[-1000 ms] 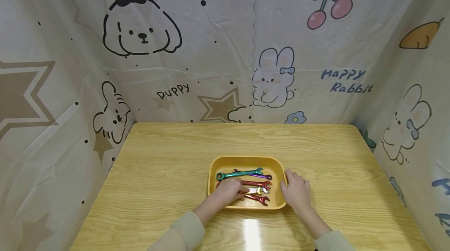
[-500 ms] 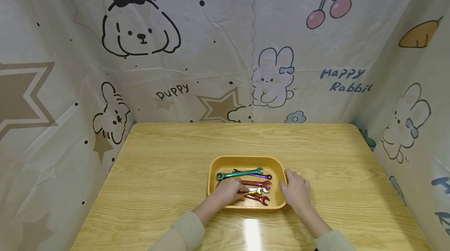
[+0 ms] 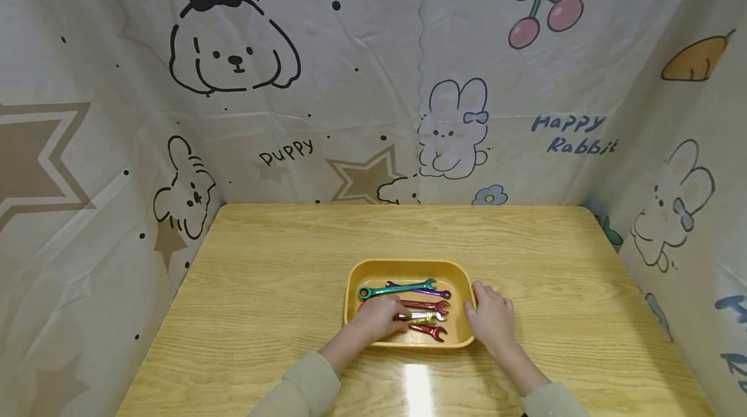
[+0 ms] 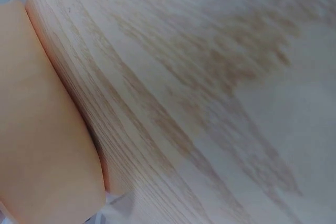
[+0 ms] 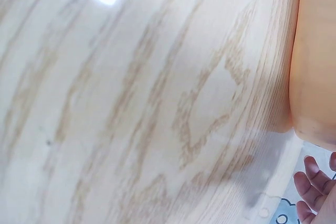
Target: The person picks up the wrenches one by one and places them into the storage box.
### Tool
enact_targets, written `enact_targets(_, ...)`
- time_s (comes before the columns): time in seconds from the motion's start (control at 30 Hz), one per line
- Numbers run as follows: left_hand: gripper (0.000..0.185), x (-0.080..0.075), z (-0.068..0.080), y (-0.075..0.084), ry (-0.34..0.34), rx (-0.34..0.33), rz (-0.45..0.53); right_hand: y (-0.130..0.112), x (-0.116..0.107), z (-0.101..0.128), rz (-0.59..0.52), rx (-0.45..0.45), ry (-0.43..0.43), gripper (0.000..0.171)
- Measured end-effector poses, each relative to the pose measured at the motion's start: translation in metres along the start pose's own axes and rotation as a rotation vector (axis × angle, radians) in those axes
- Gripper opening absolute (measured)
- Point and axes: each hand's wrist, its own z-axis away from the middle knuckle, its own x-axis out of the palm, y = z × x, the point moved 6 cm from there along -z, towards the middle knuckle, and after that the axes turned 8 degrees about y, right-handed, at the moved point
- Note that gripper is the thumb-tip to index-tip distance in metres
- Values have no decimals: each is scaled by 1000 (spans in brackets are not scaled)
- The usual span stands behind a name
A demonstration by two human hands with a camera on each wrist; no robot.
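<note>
From the head camera, the left hand (image 3: 379, 317) reaches over the near-left rim of the shallow yellow plastic tray (image 3: 408, 268), its fingers curled down on the handle end of the silver-and-gold metal spanner (image 3: 425, 316), which lies in the tray just right of the fingertips; whether it is truly pinched or only touched is hard to say. The right hand (image 3: 492, 315) rests with relaxed, slightly spread fingers against the tray's right rim, steadying it. Beyond the left hand lie a red spanner (image 3: 428, 305), a purple spanner (image 3: 428, 291) and a teal spanner (image 3: 397, 288); nearer than it, a dark red spanner (image 3: 430, 331). All five sit in the tray and none lies on the light wooden table (image 3: 280, 274), so I judge the work barely begun. The left wrist camera shows only blurred wood grain and the tray's outer wall (image 4: 42, 145), no fingers. The right wrist camera shows table, tray wall (image 5: 315, 61) and fingertips (image 5: 310, 182) cut off at the corner.
</note>
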Motion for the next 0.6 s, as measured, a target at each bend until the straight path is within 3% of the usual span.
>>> enact_targets(0.3,20,-12,0,-1,62,-34,70,0,0,0,-1,-3,0,28)
enact_targets(0.6,20,-42,0,-11,273,-14,82,-1,-4,0,4,-2,8,33)
